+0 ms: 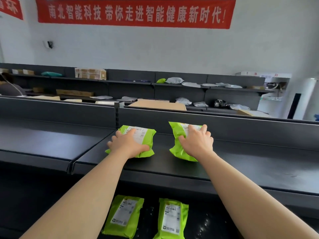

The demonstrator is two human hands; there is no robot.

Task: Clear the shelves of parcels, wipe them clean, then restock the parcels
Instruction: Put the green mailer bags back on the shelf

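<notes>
While both arms reach out, the top shelf (172, 163) lies flat, dark and smooth, with a low dark back wall (224, 123) behind it. Past that wall stand more dark shelves (181, 85) along a white room wall, with grey bags (174, 80) and brown boxes (90, 73) on them. High over the shelf hangs a long red banner (134, 12) with white writing. On the top shelf, close to the back wall, lie two bright green parcels side by side with a gap between them. The left hand (127, 144) lies flat on the left parcel (145, 137), fingers spread, thumb on its near edge. The right hand (196, 140) lies on the right parcel (177, 140) with fingers spread and curled over its top. I cannot tell if the hands press or grip. Both parcels are soft, puffy plastic bags, crinkled at the ends, each with a white paper label on top. The right one sits turned a bit, with one corner up against the back wall. Under the top shelf, on a lower shelf (207, 221) that is dark and a little dusty, lie two more green parcels: a lower left parcel (125, 216) and a lower right parcel (172, 218). They are long and flat, with white labels facing up.
</notes>
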